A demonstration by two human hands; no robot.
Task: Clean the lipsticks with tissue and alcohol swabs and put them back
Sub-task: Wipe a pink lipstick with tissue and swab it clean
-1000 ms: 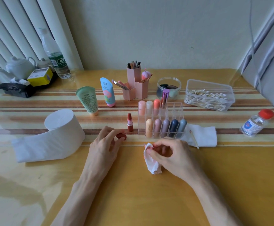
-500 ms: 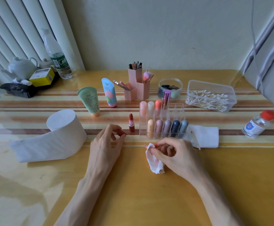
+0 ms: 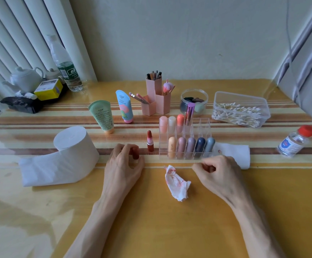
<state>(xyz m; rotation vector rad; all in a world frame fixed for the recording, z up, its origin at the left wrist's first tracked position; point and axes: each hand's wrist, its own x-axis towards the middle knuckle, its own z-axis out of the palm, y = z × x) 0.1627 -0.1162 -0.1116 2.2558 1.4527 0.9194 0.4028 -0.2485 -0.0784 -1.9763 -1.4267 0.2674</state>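
An uncapped red lipstick [image 3: 149, 141] stands upright on the table, just left of the clear acrylic organizer [image 3: 206, 127] that holds several capped lipsticks. My left hand [image 3: 124, 164] pinches the lipstick's dark red cap [image 3: 135, 153] between thumb and fingers, a short way left of the lipstick. A crumpled tissue [image 3: 177, 181] stained red lies on the table between my hands. My right hand [image 3: 219, 174] hovers right of it with its fingers loosely curled and holds nothing. A folded tissue [image 3: 235, 152] with a used swab lies behind that hand.
A toilet paper roll [image 3: 71, 153] lies at the left. A box of cotton swabs [image 3: 240, 110] and an alcohol bottle [image 3: 295, 143] with a red cap stand at the right. Two tubes [image 3: 103, 116], a pink brush holder [image 3: 156, 99] and a round jar [image 3: 193, 101] stand behind the organizer.
My right hand let go of the stained tissue, which now lies on the table, and moved a little right. My left hand still pinches the cap.
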